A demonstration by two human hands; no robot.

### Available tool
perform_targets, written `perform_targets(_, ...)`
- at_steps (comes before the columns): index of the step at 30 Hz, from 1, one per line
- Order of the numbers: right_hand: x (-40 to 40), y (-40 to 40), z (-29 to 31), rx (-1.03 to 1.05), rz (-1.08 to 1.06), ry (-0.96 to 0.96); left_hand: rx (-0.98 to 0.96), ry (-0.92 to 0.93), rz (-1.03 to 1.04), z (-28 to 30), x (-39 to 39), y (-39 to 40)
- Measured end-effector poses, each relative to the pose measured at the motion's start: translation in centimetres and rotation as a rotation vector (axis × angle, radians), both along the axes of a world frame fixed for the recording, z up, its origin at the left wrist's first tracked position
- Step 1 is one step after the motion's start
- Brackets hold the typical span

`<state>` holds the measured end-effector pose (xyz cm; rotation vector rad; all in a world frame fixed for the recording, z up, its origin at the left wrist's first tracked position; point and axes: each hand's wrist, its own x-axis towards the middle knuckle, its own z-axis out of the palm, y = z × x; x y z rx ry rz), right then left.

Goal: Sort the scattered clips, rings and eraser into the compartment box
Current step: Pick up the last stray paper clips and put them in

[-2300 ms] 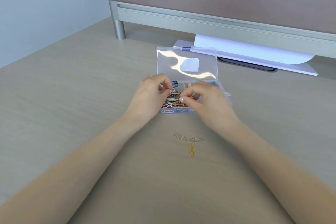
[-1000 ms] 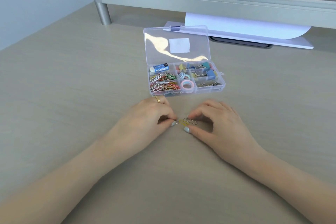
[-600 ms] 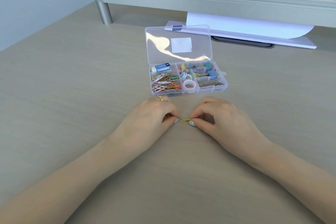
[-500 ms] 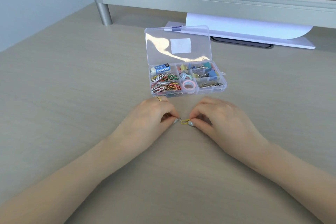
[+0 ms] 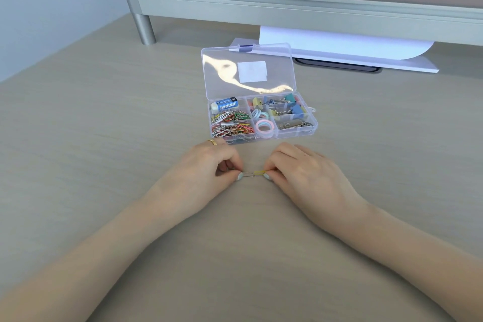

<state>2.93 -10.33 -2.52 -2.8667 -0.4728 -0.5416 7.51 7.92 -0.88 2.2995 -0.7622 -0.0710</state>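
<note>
Pale wood-grain worktop [image 5: 104, 138], clear compartment box [image 5: 298, 134], blue-and-white eraser [image 5: 225, 104], multicoloured paper clips [image 5: 231, 124], pastel rings [image 5: 264, 125], yellow clip [image 5: 259, 172], silver clip [image 5: 248, 174], gold finger ring [image 5: 212, 142]

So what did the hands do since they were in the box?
Both hands came out of the compartment box and moved toward the person, down to the loose clips on the table. The left hand now pinches a silver paper clip; the right hand pinches a yellow paper clip, end to end. The box stays open, its contents unchanged.
</note>
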Motion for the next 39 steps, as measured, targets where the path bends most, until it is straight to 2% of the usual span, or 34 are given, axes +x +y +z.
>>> perform_targets(6,0.2,-0.6,0.2,0.235,0.033,0.148,0.013,-0.039,-0.015,-0.2,0.1,0.0)
perform_targets(12,1.9,-0.7,1.1,0.428,-0.007,0.030,0.003,-0.026,-0.010,-0.2,0.1,-0.1)
perform_targets(16,5.8,0.6,2.6,0.414,-0.042,-0.060,-0.013,0.007,-0.008,-0.1,0.2,-0.1)
perform_targets(21,8.8,1.9,1.6,0.176,-0.067,-0.077,-0.022,0.034,0.013,-0.2,0.1,-0.1)
perform_targets(27,6.4,1.3,2.2,0.449,-0.007,-0.033,-0.022,0.042,0.021,0.0,0.0,-0.2)
perform_targets(33,1.3,0.3,0.4,0.441,0.150,0.272,-0.028,-0.004,0.015,-0.2,0.1,-0.2)
perform_targets(39,1.2,0.3,0.3,0.494,0.098,0.284,0.076,-0.149,0.048,-0.6,-0.5,0.1)
